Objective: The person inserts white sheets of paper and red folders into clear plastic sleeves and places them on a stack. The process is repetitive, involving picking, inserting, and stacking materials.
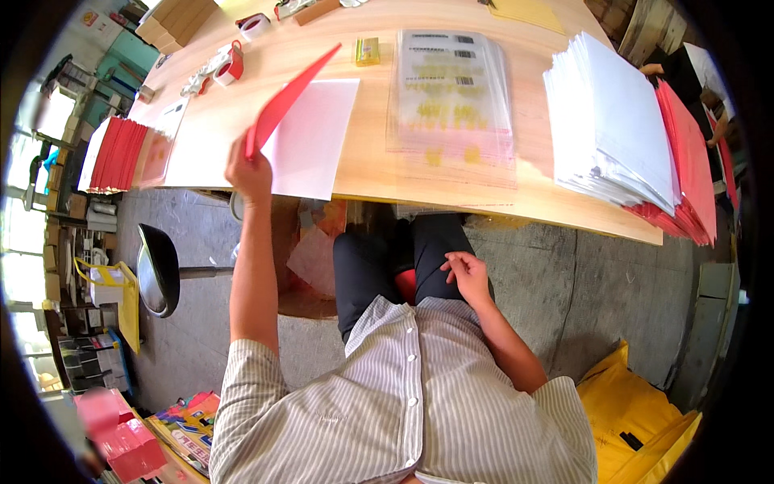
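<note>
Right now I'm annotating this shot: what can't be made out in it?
Head view: red item in the left hand: one face, turned away.
Head view: red thing between the thighs: mostly hidden by them.
Head view: cardboard box: far part, under the tabletop.
Head view: yellow sheeting: lower part, cut by the bottom edge.

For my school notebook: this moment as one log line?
left hand: holds thin, flat red sheet; right hand: seemingly empty; pale wood-grain tabletop: stacked clear rectangular plastic bags
</note>
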`<state>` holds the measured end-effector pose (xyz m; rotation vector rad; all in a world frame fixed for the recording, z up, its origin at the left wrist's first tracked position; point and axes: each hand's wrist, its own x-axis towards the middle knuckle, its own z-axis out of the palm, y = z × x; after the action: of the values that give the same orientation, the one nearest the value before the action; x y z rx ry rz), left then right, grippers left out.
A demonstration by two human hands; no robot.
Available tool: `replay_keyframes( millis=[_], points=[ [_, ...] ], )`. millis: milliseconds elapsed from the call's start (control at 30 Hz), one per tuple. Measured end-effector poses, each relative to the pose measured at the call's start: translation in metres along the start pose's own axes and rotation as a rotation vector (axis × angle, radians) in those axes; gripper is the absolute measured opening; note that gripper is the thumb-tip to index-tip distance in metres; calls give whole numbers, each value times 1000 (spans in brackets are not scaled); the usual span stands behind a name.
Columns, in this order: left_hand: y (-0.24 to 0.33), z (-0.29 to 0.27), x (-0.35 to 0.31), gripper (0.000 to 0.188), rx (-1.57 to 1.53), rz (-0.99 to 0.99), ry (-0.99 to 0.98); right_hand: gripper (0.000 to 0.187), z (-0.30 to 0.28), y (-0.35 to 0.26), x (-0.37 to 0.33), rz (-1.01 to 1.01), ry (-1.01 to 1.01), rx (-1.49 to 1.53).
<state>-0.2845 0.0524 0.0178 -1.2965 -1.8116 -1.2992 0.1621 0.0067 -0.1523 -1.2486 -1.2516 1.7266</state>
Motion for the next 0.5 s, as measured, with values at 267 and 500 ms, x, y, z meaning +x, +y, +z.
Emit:
replay_keyframes(
  millis=[267,500],
  points=[
    [111,-20,65,15,-402,-222,-15,64,-4,-200,34,-859,253,-395],
    [142,29,16,21,-784,-453,-452,79,-46,-234,117,-452,-51,2]
  ],
)
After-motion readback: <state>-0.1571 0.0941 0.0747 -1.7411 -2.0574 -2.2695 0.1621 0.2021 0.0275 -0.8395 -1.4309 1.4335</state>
